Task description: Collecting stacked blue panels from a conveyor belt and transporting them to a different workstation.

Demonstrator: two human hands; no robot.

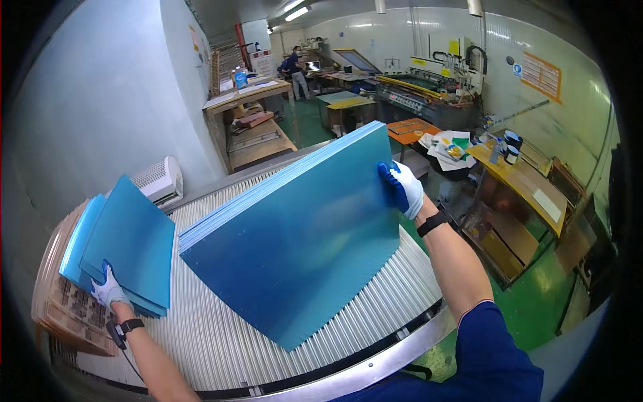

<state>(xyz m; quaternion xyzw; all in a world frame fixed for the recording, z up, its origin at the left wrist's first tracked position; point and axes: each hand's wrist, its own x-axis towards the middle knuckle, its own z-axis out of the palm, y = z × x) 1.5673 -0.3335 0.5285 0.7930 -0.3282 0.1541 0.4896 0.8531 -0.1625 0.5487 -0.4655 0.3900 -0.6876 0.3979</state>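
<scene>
A thick stack of blue sheets (pixel 301 234) stands tilted on edge on the roller conveyor (pixel 201 348), its layered edges showing along the top. My right hand (pixel 404 189), in a white glove with blue-coated fingers, is closed on the stack's right edge. At the left, another blue sheet (pixel 130 241) leans in front of more blue sheets (pixel 75 258). My left hand (pixel 109 290), gloved the same way, grips the left edge of that front sheet low down, its thumb on the sheet's face. Its other fingers are partly hidden.
Brown cardboard-like boards (pixel 57 295) lean behind the left sheets. Beyond the conveyor stand a white vented unit (pixel 161 181), a wooden workbench (pixel 251 94) and a large machine (pixel 429 94). A yellow-topped table (pixel 509 174) holds dark cans at right. A person (pixel 297 74) stands far back.
</scene>
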